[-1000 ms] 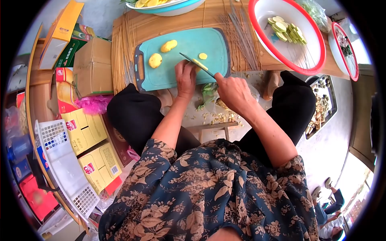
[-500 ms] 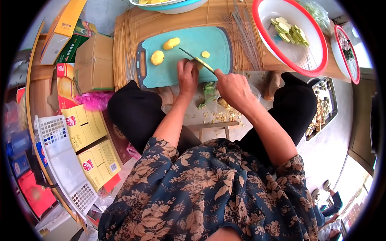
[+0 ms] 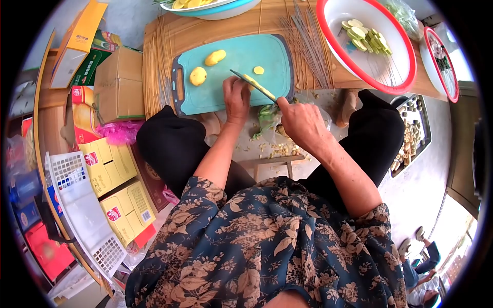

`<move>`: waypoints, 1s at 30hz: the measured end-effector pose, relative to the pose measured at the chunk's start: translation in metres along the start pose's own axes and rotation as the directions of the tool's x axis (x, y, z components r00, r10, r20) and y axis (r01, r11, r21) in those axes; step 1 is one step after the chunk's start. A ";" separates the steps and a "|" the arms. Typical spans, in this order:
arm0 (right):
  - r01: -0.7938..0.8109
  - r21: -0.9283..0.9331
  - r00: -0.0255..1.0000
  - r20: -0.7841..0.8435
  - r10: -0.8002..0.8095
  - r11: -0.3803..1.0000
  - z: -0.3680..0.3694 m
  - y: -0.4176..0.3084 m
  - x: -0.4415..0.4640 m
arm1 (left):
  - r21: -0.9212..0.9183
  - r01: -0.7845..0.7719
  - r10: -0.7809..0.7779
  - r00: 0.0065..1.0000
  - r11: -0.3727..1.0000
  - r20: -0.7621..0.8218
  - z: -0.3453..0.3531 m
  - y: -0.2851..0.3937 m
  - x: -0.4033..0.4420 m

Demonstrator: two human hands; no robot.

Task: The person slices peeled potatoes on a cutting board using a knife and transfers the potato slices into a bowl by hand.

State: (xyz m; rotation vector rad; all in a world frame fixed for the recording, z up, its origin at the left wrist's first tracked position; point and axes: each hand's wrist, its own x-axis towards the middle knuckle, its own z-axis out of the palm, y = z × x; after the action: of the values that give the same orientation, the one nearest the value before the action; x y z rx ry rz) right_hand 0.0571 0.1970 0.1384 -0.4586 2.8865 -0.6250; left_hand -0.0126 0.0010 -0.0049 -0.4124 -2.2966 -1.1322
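Near table's [image 3: 226, 25] near edge, left hand [image 3: 236, 100] holds potato [image 3: 250, 88], yellow, mostly hidden; right hand [image 3: 303, 120] grips knife [image 3: 267, 93].

No wording can be read with certainty on the packaging around the brown carton [image 3: 120, 84], your reference point. Beyond it to the left, you have an orange box [image 3: 79, 43] with a small line of characters, too small to read. Just beyond the carton, a green box [image 3: 88, 66] bears pale characters, likewise illegible. Left of the carton, a red-and-yellow box [image 3: 83, 115] shows a small label, unreadable. Nearer to you than the carton, two yellow boxes [image 3: 105, 172] each carry a red logo; the nearer one also shows fine print and a barcode [image 3: 146, 216], its digits indistinct.
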 end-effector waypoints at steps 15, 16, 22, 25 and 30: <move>0.008 -0.040 1.000 0.004 -0.008 0.999 0.036 0.005 0.047 | 0.030 0.020 -0.021 0.999 0.999 0.039 -0.003 0.001 -0.001; 0.001 0.003 1.000 0.012 -0.001 1.000 0.036 0.009 0.047 | 0.022 0.029 -0.029 0.999 0.999 0.035 -0.003 0.002 -0.002; -0.040 0.036 0.998 0.049 0.039 0.999 0.023 0.005 0.041 | 0.000 0.058 -0.058 0.998 0.998 0.016 -0.004 0.003 -0.002; -0.029 0.050 0.999 0.032 0.028 0.998 0.008 0.000 0.025 | 0.030 0.049 -0.050 0.998 0.998 0.040 -0.004 0.002 -0.001; 0.011 0.024 1.000 -0.016 -0.010 1.000 0.002 -0.005 0.003 | -0.012 0.019 -0.018 1.000 1.000 0.007 -0.002 0.002 -0.001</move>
State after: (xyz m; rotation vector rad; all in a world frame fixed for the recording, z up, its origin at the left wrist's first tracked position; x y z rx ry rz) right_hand 0.0560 0.1911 0.1383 -0.4679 2.8896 -0.6674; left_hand -0.0100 0.0005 -0.0034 -0.4008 -2.3053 -1.1553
